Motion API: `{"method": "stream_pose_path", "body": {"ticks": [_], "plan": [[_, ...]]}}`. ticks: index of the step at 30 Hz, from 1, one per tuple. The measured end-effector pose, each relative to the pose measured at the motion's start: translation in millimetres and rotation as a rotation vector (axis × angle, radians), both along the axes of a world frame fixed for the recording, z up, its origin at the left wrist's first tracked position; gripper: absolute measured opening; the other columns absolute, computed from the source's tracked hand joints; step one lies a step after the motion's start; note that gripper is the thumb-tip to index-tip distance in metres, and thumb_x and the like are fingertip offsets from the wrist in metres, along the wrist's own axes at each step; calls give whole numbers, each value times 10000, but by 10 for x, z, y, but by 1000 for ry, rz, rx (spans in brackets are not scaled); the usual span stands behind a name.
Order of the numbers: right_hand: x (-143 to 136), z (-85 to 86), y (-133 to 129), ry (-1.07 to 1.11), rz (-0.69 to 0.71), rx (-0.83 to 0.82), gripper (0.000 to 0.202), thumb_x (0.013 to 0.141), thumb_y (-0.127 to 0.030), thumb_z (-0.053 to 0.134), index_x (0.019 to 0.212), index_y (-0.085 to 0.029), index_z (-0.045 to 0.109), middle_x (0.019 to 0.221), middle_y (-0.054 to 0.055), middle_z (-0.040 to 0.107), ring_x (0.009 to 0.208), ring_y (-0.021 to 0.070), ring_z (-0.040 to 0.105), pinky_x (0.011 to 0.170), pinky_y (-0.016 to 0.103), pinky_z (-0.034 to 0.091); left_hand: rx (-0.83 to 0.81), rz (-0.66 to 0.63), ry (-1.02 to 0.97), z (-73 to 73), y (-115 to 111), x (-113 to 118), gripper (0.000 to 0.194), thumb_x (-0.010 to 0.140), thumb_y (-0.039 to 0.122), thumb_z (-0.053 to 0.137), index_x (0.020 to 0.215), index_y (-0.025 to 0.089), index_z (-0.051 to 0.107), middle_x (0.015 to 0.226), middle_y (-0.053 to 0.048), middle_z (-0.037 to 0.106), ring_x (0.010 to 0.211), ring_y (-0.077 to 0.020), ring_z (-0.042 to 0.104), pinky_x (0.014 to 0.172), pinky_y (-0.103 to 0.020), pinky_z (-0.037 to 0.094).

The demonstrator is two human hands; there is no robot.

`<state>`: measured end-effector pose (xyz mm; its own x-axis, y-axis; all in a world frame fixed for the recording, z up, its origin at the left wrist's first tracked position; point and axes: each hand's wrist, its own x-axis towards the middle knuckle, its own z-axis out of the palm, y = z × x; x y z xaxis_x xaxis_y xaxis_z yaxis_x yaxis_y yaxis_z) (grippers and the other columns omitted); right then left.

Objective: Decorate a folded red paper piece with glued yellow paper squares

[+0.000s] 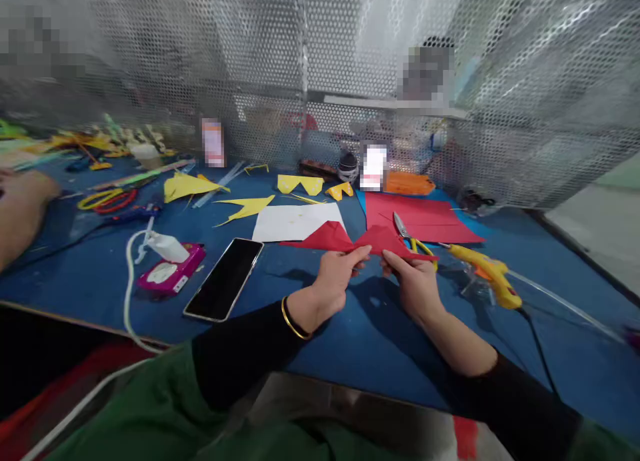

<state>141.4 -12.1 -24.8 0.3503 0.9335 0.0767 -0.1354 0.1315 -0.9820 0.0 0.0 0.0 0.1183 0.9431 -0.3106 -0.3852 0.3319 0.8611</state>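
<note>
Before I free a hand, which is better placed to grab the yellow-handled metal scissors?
Right, I'd judge: the scissors lie just beyond the right hand. The left hand is farther away and could hold the red paper shape both now pinch.

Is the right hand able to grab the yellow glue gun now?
Probably yes: the glue gun is close by on its right, and nothing lies over it. But the right hand is pinching the red paper, so it would likely have to let go first.
</note>
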Motion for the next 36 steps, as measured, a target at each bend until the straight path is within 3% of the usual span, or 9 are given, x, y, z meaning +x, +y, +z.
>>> {"method": "stream_pose_path", "body": {"ticks": [12, 36], "plan": [[-118, 57, -53, 45, 29, 11, 336, 589, -451, 899, 642, -174, 716, 572, 2, 651, 489, 114, 526, 513, 280, 443, 11, -37, -46, 7, -21, -19, 278, 576, 361, 902, 635, 139, 746, 649, -36, 694, 597, -101, 526, 620, -263, 364], [-115, 83, -72, 81, 23, -11, 320, 584, -432, 896, 619, -176, 707, 562, -3, 641, 499, 116, 531, 528, 277, 448, 1, -49, -34, 38, -13, -21, 303, 549, 376, 922, 606, 140, 741, 629, -29, 680, 601, -101, 542, 612, -253, 367]]}}
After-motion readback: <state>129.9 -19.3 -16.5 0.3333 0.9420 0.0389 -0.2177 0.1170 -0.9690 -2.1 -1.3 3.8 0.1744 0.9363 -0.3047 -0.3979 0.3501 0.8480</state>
